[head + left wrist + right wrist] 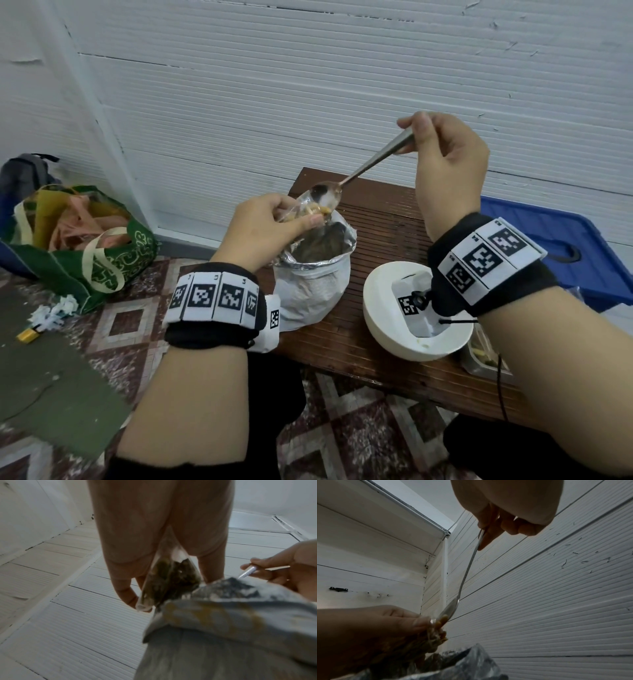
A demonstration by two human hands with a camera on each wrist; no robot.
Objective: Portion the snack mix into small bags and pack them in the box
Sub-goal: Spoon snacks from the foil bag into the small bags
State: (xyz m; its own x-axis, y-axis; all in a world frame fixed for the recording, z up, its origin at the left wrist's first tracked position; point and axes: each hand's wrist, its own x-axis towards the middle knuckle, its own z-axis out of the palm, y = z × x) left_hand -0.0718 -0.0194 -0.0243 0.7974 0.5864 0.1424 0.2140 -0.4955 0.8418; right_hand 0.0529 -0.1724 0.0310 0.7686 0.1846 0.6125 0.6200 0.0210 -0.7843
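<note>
My left hand (274, 222) pinches a small clear bag (301, 214) of snack mix by its mouth, just above the big foil snack bag (313, 277) that stands open on the wooden table (383, 219). In the left wrist view the small bag (164, 582) hangs between my fingers (123, 588). My right hand (442, 150) grips the handle end of a metal spoon (363, 171), raised high. The spoon bowl (450, 609) tips down into the small bag's mouth, with yellowish snack pieces (442, 620) sliding off it.
A white bowl (383, 308) sits on the table right of the foil bag, partly behind my right wrist. A blue plastic lid or crate (555, 233) lies at the far right. A green cloth bag (85, 246) stands on the tiled floor at left.
</note>
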